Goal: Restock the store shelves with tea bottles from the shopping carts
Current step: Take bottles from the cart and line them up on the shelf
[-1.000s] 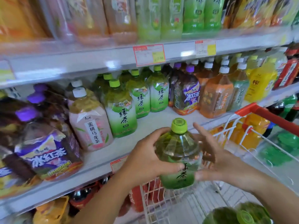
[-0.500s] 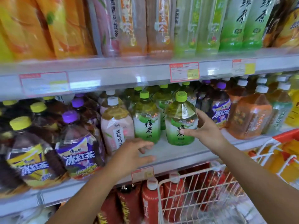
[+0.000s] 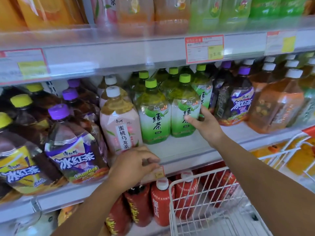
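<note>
Green tea bottle point(image 3: 185, 106): upright on the middle shelf point(image 3: 184, 149), in the front row, green cap up. The label faces out; the large characters read 绿茶, partly covered by the thumb. Its left side touches a neighbouring green tea bottle point(image 3: 154, 114) with the same 绿茶 label, and more green-capped bottles stand behind both.

Right hand point(image 3: 205, 126): holds the bottle low on its right side. The thumb lies across the label front and the fingers wrap round the far side.

Left hand point(image 3: 134, 165): at the shelf's front rail, below the pink bottle. Its fingers are loosely curled, with the tips at the rail, and it grips no object.

Left of the green tea: peach oolong bottle point(image 3: 121, 132), white cap, pink label, vertical text 蜜桃乌龙茶. Next comes a purple-capped bottle point(image 3: 75, 150) marked 冰红茶, with the small brand mark 康师傅 above. Furthest left is a yellow-capped bottle point(image 3: 18, 166), also marked 冰红茶.

Right of the green tea: another purple 冰红茶 bottle point(image 3: 242, 103), then orange bottles point(image 3: 279, 106) with white caps, whose label text is too blurred to read.

Upper shelf rail: a price tag point(image 3: 204, 48), red border with a yellow patch; the figures are not legible.

Lower shelf: red bottles point(image 3: 162, 203) with white caps; the writing is unreadable.

Bottom right: a white wire cart point(image 3: 172, 198) just in front of the shelves.
</note>
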`<state>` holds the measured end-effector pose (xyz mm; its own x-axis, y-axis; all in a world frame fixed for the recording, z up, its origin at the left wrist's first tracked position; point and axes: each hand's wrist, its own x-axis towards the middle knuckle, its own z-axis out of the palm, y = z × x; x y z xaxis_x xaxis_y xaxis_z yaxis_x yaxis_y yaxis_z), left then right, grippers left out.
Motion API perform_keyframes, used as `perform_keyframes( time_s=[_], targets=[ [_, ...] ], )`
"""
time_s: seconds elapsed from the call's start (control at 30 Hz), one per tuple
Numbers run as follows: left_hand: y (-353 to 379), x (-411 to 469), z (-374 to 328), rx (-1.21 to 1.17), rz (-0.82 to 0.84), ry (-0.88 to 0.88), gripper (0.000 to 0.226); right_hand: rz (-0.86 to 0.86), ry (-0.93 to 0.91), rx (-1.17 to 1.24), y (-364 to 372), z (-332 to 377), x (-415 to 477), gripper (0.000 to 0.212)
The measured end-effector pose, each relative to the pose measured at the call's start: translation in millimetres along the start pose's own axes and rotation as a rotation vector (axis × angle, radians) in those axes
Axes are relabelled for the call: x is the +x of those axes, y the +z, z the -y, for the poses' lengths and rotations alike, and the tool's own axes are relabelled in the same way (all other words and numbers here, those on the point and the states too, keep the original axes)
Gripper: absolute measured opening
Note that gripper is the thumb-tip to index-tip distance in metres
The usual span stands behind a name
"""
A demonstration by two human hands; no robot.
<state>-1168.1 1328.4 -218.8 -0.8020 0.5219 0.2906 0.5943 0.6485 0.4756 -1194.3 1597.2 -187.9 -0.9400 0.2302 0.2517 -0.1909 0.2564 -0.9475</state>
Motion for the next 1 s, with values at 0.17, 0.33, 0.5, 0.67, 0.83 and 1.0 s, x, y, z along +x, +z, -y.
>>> perform_keyframes(
  time_s=[0.17,0.33,0.5,0.67,0.83,1.0],
  targets=[
    [1.1,0.2,-0.1,0.034,-0.013,-0.022,0.011,0.049,-0.021,-0.21,-14.0,16.5,-21.9,0.068],
    [3.4,-7.1,-9.4,0.178,-0.131,0.093,0.023,0.016,-0.042,-0.315,-70.7,37.4,-105.5,0.037],
    [23.4,-22.2,-63.7,0.087,-0.124,0.374,0.035,0.322,0.368,-0.611,-135.8,37.4,-201.6,0.037],
    [65.4,-30.7,-105.8,-0.047,0.242,0.46,0.032,0.493,0.58,-0.963,-147.3,32.1,-248.5,0.033],
    [94.1,-38.8,-128.4,-0.037,0.516,0.445,0.039,0.591,0.644,-1.275,-130.1,12.2,-270.3,0.058],
    [101.2,-36.2,-138.0,-0.03,0.635,0.375,0.059,0.403,0.537,-1.162,-120.3,8.7,-272.1,0.029]
  ],
)
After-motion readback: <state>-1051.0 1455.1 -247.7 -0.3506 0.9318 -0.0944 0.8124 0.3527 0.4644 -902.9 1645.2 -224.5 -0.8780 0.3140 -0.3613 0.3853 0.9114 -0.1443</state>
